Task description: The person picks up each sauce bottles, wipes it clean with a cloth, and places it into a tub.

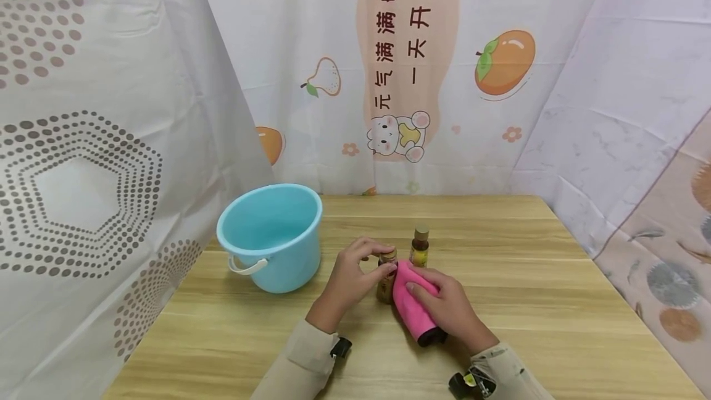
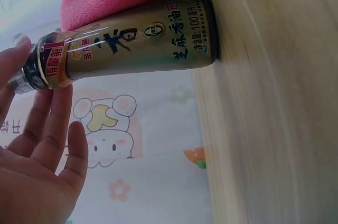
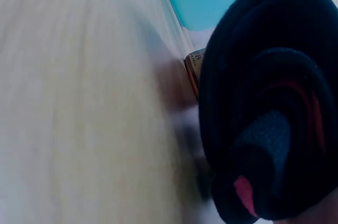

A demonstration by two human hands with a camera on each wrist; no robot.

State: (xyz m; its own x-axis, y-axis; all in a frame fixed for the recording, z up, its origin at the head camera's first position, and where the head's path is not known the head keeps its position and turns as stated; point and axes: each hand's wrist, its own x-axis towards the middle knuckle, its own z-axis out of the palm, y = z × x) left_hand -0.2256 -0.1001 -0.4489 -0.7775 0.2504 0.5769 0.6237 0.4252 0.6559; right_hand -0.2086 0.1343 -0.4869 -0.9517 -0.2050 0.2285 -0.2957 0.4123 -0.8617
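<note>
A small sesame oil bottle with a gold-brown label stands upright on the table. My left hand holds it by the cap and neck, thumb on the near side; the left wrist view shows the label facing that camera. In my right hand is a folded pink cloth with a black edge, gripped with the thumb on top. The cloth lies right against the bottle's right side. Its rolled black edge fills much of the right wrist view and hides most of the bottle there.
Behind the cloth stands a second small bottle with a gold cap and yellow label, partly covered. To the left is a light blue bucket with a white handle. Printed curtains hang around the wooden table.
</note>
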